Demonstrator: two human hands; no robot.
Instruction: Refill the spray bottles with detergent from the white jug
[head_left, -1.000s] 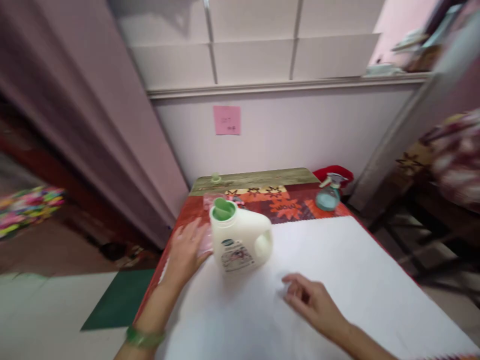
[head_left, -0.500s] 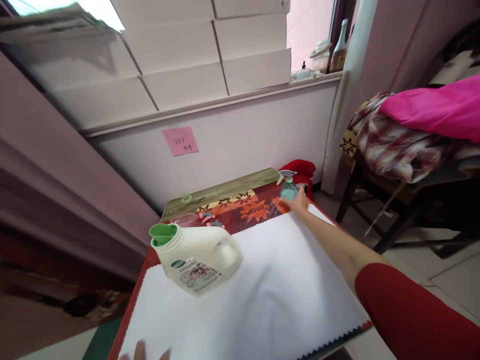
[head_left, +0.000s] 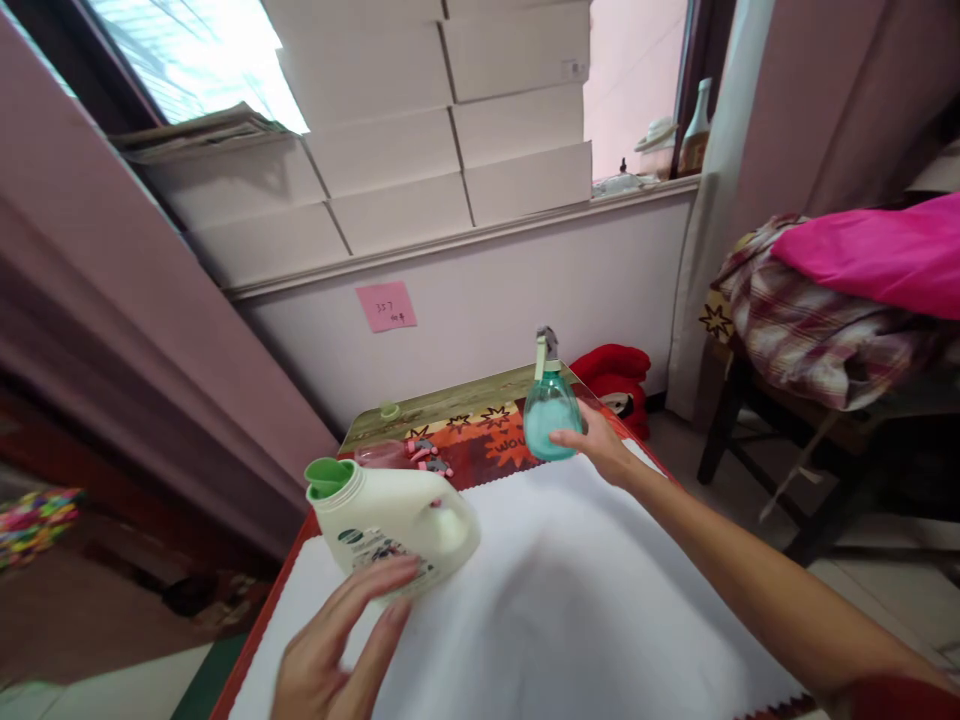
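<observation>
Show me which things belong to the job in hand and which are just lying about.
Apparently in use: teal spray bottle, in the right hand; cream jug, by the left hand; white sheet.

Lying about: plaid cloth, bright pink fabric, pink note.

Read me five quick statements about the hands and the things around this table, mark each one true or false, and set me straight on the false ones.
1. The right grip is holding the spray bottle. True.
2. The left grip is closed in a fist. False: it is open, in front of the jug as the camera sees it.
3. The jug stands on the white sheet. True.
4. The spray bottle is orange. False: it is teal.
5. The pink note is on the wall below the stacked boxes. True.
</observation>
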